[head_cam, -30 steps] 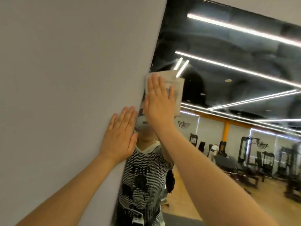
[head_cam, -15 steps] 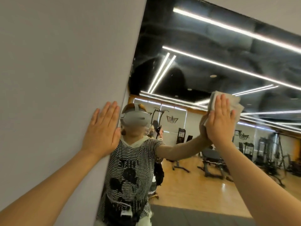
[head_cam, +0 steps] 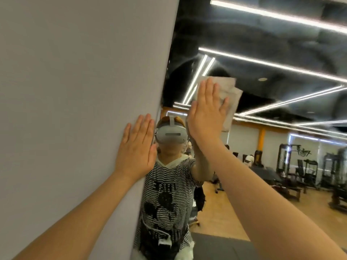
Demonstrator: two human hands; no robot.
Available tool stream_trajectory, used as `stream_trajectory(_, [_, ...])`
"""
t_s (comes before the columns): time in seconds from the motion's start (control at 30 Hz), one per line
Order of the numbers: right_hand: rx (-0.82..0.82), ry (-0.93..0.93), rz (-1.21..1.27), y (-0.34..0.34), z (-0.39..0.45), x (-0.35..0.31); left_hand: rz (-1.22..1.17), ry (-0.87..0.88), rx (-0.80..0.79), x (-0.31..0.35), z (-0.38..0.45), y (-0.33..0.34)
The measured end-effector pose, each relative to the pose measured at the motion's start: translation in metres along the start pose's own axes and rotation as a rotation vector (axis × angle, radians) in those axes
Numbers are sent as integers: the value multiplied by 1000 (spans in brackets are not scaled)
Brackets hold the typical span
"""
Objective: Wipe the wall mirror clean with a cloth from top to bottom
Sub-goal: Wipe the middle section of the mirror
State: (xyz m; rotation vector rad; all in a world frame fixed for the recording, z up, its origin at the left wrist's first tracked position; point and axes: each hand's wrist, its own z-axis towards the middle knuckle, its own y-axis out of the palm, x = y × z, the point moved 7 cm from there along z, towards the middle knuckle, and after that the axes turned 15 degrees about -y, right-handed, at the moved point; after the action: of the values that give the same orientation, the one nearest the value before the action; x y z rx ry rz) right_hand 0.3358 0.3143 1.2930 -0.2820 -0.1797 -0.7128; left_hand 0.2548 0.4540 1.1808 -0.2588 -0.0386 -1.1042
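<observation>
Right hand [head_cam: 205,117] lies flat, fingers [head_cam: 210,91] straight, pressing a pale folded cloth [head_cam: 230,98] against the wall mirror [head_cam: 281,44] near its left edge. Left hand [head_cam: 138,147] rests flat on the grey wall [head_cam: 75,91], just beside the mirror's edge. Hazy streaks show on the upper glass.
</observation>
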Motion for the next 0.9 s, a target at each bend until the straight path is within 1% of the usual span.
stream_trajectory(0.1, [-29,-148,-43,6,35,-24,-13,-14,34,-1,-1,-1])
stream_trajectory(0.2, [-18,-196,-82,5,53,-28,-2,-29,57,-2,0,-2])
stream_trajectory(0.27, [-25,-237,-50,6,46,-36,1,-31,49,-2,0,-2])
stream_trajectory(0.37, [-63,-419,10,16,12,-64,-8,-34,38,-3,1,-2])
stream_trajectory(0.43, [-80,-512,-14,22,-8,-74,-7,-32,38,-3,1,-3])
stream_trajectory(0.5, [-105,-577,-45,21,-8,-71,-5,-27,41,-4,1,-3])
stream_trajectory(0.6, [-192,-677,-99,14,18,-61,-7,-21,45,-3,1,-4])
stream_trajectory(0.67, [-192,-631,-95,5,45,-54,-7,-18,53,-3,1,-5])
stream_trajectory(0.77, [-112,-486,-62,-1,64,-54,-24,-15,54,-3,1,-6])
stream_trajectory(0.83, [-73,-381,-16,6,55,-59,-52,-9,58,-3,1,-7])
stream_trajectory(0.9, [-18,-332,38,13,33,-67,-113,-11,68,-4,0,-8])
